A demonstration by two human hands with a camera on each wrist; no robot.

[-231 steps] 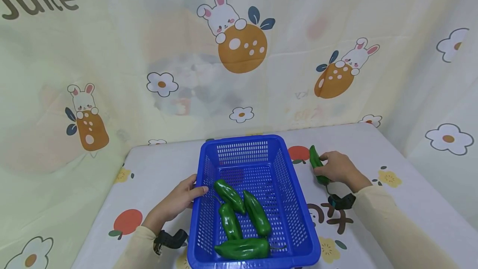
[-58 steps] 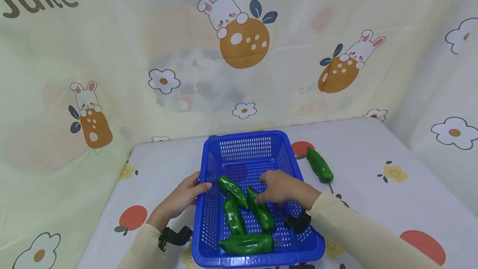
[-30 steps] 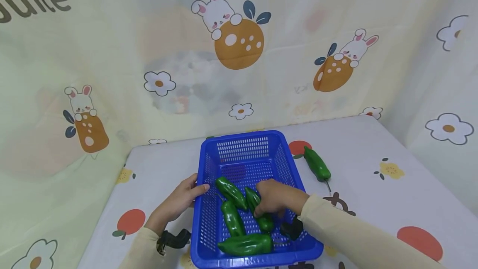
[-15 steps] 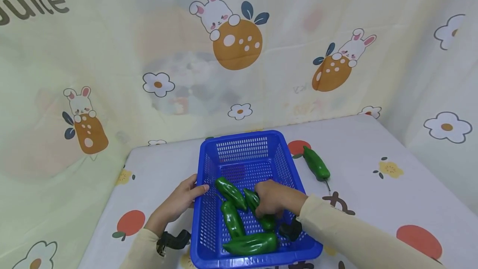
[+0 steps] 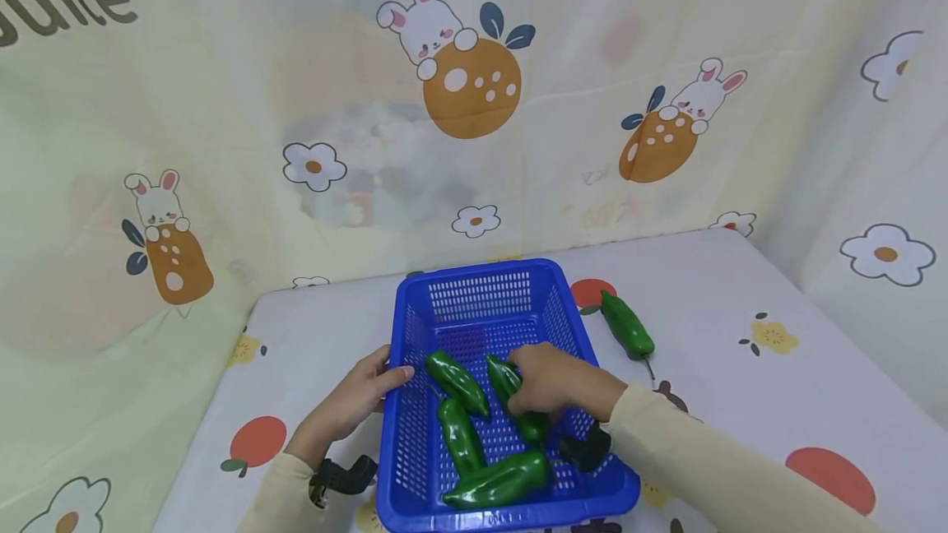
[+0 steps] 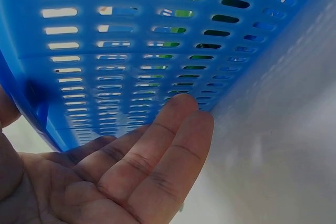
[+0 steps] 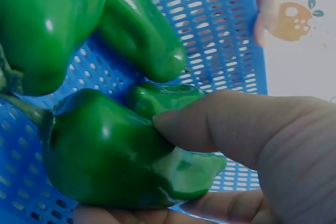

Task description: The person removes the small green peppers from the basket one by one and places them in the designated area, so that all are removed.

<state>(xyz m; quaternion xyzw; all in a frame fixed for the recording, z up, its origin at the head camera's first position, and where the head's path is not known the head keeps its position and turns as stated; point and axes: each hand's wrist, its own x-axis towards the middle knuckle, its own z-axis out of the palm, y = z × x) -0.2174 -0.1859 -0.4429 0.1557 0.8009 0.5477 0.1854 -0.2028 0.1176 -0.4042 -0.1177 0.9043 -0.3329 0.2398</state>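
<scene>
A blue perforated plastic basket (image 5: 507,519) stands on the table. My left hand (image 5: 348,401) grips its left side, thumb over the rim and fingers (image 6: 173,156) against the outer wall in the left wrist view. Inside the basket, my right hand (image 5: 551,381) holds a green pepper (image 7: 105,150) between thumb and fingers, its stem toward the near end. Beside that one lie three more green peppers: one farther back (image 5: 457,385), one in the left middle (image 5: 461,438) and one slanting across the near end (image 5: 499,481). In the head view the right fingers partly hide the held pepper.
Another green pepper (image 5: 625,323) lies on the table right of the basket, stem toward me. A patterned cloth (image 5: 741,401) covers the table. Printed curtains (image 5: 592,212) hang behind and at both sides.
My right hand has let go of a pepper on the table at the right and moved into the basket, where it grips another. The nearest pepper has turned to slant. The left hand stays put.
</scene>
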